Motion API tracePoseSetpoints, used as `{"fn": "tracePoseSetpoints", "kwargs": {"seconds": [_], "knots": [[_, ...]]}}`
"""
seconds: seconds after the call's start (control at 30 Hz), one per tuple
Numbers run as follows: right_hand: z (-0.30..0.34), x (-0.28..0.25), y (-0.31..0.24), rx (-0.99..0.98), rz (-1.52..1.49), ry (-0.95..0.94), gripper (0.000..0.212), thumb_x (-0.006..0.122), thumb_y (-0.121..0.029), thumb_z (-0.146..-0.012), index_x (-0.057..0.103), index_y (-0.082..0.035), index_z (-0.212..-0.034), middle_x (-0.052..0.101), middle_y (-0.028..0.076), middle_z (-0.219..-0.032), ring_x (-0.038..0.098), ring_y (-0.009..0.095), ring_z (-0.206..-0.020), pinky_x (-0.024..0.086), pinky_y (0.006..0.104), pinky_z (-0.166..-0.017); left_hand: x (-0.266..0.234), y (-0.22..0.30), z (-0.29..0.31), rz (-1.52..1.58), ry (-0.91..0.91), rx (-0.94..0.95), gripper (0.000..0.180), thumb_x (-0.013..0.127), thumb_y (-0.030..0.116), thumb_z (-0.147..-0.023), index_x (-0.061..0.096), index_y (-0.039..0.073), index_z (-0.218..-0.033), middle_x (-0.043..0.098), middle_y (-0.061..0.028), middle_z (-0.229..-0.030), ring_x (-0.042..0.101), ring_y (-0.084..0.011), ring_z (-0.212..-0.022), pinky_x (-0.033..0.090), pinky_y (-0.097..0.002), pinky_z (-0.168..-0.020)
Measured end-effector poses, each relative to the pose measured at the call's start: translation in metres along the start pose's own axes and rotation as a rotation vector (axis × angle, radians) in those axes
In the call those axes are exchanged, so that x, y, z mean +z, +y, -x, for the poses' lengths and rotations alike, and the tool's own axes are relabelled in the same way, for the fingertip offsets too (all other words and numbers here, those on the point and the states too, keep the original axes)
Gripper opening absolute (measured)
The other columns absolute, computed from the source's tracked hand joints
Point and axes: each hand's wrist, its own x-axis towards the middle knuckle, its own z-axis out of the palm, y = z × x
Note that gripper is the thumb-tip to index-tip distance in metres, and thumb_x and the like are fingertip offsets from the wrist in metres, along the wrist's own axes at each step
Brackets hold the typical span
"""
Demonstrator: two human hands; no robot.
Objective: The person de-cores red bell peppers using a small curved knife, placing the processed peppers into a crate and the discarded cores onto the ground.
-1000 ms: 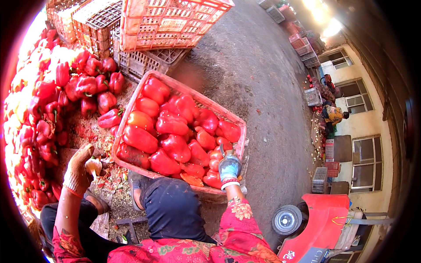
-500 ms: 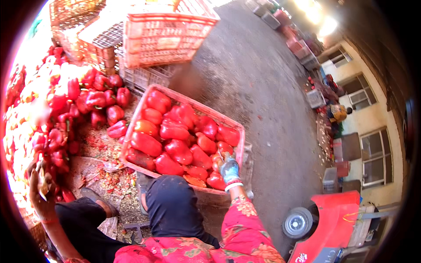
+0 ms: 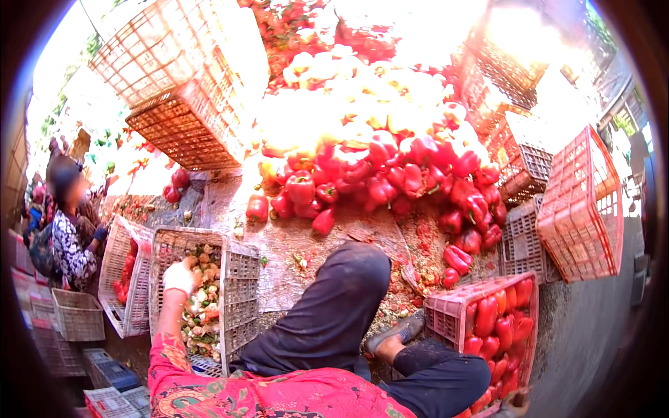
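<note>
My left hand (image 3: pixel 179 276), in a pale glove, reaches into a plastic crate (image 3: pixel 240 299) at the left. Its fingers look spread over the heap of cut pepper cores and stems (image 3: pixel 203 306) there; where fingertips and scraps meet is blurred. At the lower right edge, my right hand (image 3: pixel 516 402) shows only as a smeared part beside a reddish crate (image 3: pixel 446 317) of red bell peppers (image 3: pixel 498 327). Its fingers cannot be made out. Between the two crates are my dark-trousered legs.
A large pile of red bell peppers (image 3: pixel 390 174) lies ahead, partly washed out by glare. Empty crates (image 3: pixel 582 209) stand at the right, and a tilted crate (image 3: pixel 188 125) at the far left. A person (image 3: pixel 73 237) sits at the left among more crates. Pepper scraps litter the ground sheet.
The view has swung left, bringing the crate of cores into sight. My left hand has moved from beside the pile into that crate. My right hand has slipped to the picture's lower edge.
</note>
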Motion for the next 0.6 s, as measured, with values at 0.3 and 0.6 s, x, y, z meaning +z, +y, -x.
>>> {"fn": "tracePoseSetpoints", "kwargs": {"seconds": [0.3,0.6], "knots": [[0.177,0.371,0.140,0.228,0.389,-0.766,0.043,0.052,-0.036,-0.108,0.061,-0.008,-0.140,0.072,0.007,-0.101,0.062,0.011,-0.071,0.053,0.0235,-0.053,0.090,0.278,-0.127,0.649,0.152,0.366,0.086,0.089,0.039,-0.072,0.052,0.009,-0.144,0.064,-0.0254,-0.130,0.063,-0.0400,-0.119,0.051,-0.0470,-0.102],[0.184,0.390,0.274,0.529,0.675,-0.701,0.048,0.056,-0.038,-0.107,0.052,-0.005,-0.141,0.071,0.010,-0.103,0.068,0.016,-0.083,0.056,0.0289,-0.069,0.166,0.371,-0.223,0.844,0.486,0.221,0.088,0.100,0.036,-0.055,0.055,0.014,-0.128,0.054,-0.0197,-0.127,0.055,-0.0393,-0.119,0.049,-0.0479,-0.104]]}}
